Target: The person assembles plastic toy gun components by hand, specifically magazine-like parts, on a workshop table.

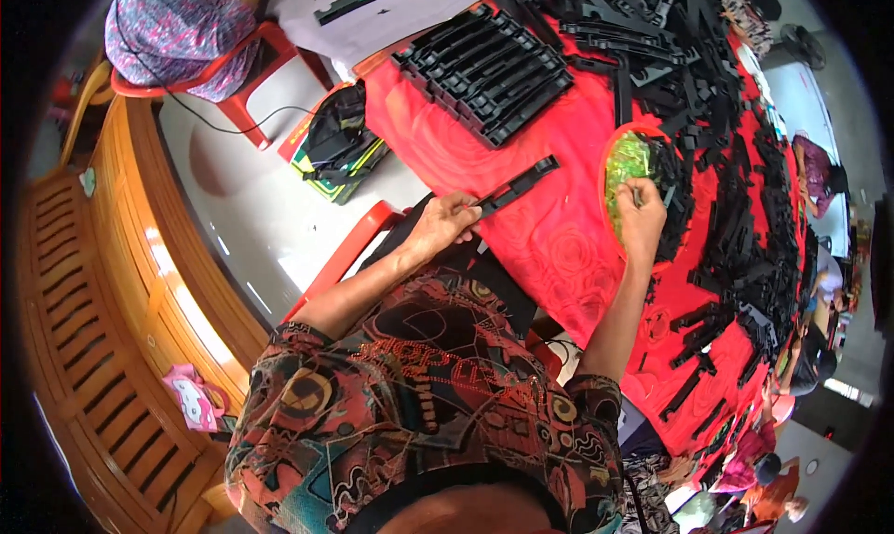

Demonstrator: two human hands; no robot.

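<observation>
At the worktop (549, 236), left hand (447, 223) clasps a black strip (515, 186); right hand (642, 219) curls over green pieces (627, 157), hold unclear

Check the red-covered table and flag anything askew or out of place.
The heap of black strips beyond the right hand lies jumbled at mixed angles, which looks untidy beside the neatly aligned stack.

The black strip (517, 187) was long and narrow, with notches along its length — it slanted up and away to the right, its near end in the left hand (449, 223). To its right sat a round tray (604, 194) with an orange-red rim, holding shiny green pieces (627, 162), perhaps plastic — too small to tell — beside black parts (667, 166).
</observation>
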